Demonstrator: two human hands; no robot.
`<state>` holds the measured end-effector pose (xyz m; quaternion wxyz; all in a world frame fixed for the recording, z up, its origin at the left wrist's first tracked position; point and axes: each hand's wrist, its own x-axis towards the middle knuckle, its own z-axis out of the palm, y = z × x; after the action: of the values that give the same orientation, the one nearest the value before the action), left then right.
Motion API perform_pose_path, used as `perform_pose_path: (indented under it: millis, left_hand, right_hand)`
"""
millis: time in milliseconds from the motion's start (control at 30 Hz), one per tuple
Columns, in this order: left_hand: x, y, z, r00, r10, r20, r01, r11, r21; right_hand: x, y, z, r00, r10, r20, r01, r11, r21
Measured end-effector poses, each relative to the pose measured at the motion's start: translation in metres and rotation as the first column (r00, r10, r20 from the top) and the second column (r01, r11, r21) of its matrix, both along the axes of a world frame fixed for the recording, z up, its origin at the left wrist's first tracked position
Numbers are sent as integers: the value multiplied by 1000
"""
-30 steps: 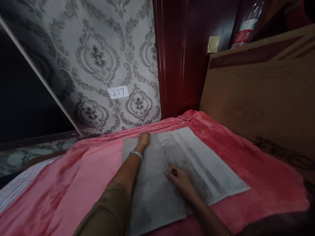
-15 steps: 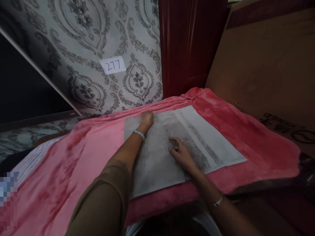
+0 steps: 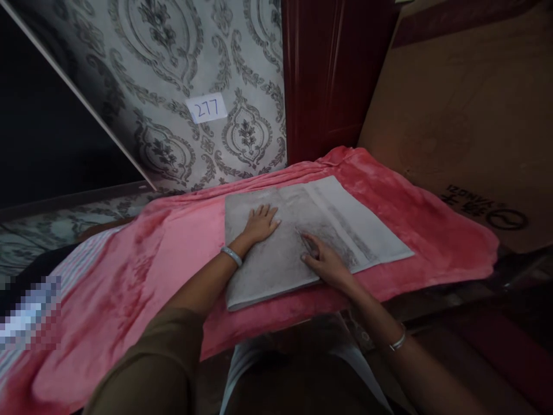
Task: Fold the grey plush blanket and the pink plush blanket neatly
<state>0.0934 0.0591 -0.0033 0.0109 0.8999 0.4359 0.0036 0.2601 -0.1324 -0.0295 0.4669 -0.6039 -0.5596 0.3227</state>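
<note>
A grey towel (image 3: 263,262) with a pale band and a pale end at its right lies folded over a pink blanket (image 3: 185,242). My left hand (image 3: 259,223) rests flat on the towel's left half, palm down with fingers spread. My right hand (image 3: 326,262) touches the towel right of its middle, near the front edge. Its thumb and forefinger stand apart, the other fingers curl into shadow beneath, and nothing held can be made out. Each wrist wears a bracelet.
Behind the blanket is a patterned wall with a paper label (image 3: 207,108) reading 277. A dark red panel (image 3: 328,80) stands beside it. At the right leans a large cardboard box (image 3: 458,115). A dark screen-like surface (image 3: 52,127) is at the left.
My left hand has come from the towel's far edge toward me and now lies flat with fingers spread. The towel's front left edge has shifted. My right hand stays near the same spot.
</note>
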Motion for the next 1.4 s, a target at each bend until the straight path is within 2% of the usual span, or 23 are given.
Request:
perform_pose_path:
  millis: [100,200,267,333,400,500,567,633,733,900,967,1033,1133,1200,1267,1400]
  left_hand:
    - [0,-4,-4,1000,10,15,-11,1000,14]
    - [1,-5,-1,1000,13,7,-13,1000,0]
    - [1,-6,1,1000,10,15,-10,1000,0]
    - [1,-7,1,1000,12,29,-12,1000,9]
    - [1,-8,0,999,16,38,-16,1000,17]
    - [-1,-9,-1,999,12,36,-13,1000,25]
    - [-3,-10,-2,999,3,36,-5,999,34]
    - [-5,-10,-2,999,-4,37,2,999,45]
    - [0,-10,0,999,27,22,-27,999,26]
    - [27,-6,7,971,240,-16,-240,967,-86]
    - [37,-3,8,961,278,-13,-278,955,-101]
    - [43,-1,8,965,262,3,-261,961,-93]
    - [41,1,7,985,174,20,-172,982,-81]
    - [35,1,9,994,112,17,-110,990,-93]
    - [27,3,14,996,89,11,-87,991,-101]
    - [12,13,28,985,172,15,-172,984,-47]
  right_hand:
    - [6,-7,1,998,-16,63,20,999,-49]
    - [10,-14,6,956,-69,286,95,992,-80]
    - [5,-17,14,891,-157,426,172,985,2]
    - [-8,-18,23,844,-204,496,152,978,144]
    - [-30,-15,28,825,-122,552,-8,974,228]
    - [-60,-11,23,737,97,668,-267,951,156]
    - [-69,-10,13,674,178,717,-302,952,48]
    - [-69,-12,2,645,187,741,-250,968,-27]
    - [-61,-22,-9,632,125,765,-163,986,-26]
    - [-58,-37,-11,598,84,797,-114,993,-20]
    - [-59,-41,-12,586,93,805,-106,994,-37]
    - [-59,-45,-15,578,102,809,-105,993,-51]
    - [-56,-52,-18,578,100,810,-119,992,-37]
    - [-51,-52,-13,589,102,801,-142,990,-21]
    - [-46,-46,1,612,126,781,-179,984,-18]
    - [-44,-17,35,672,81,736,-195,978,71]
